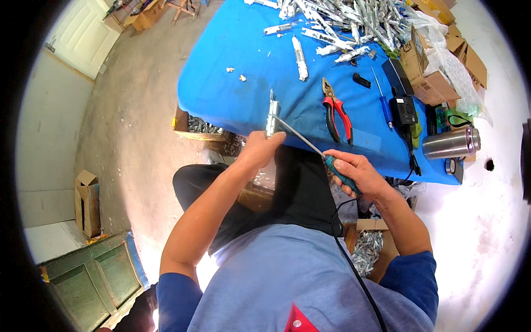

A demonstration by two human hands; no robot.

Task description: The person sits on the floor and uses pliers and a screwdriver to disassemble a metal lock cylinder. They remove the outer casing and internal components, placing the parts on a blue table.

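Near the front edge of the blue-covered table (232, 72), my left hand (261, 148) is closed on the lower end of a narrow silver metal part (272, 117), which stands out away from me. My right hand (357, 174) grips the teal handle of a screwdriver (301, 137). Its long shaft slants up to the left, and the tip meets the side of the metal part just above my left fingers. Pliers (337, 113) with red and black handles lie on the cloth to the right. Beyond them is a second screwdriver (385, 105) with a blue handle.
A heap of similar silver parts (354, 22) covers the table's far side. Along the right stand a steel flask (451, 143), a black adapter (404, 110) and cardboard boxes (426, 72). Below the table's left edge sits a box of small parts (202, 126). A black cable (354, 265) crosses my front.
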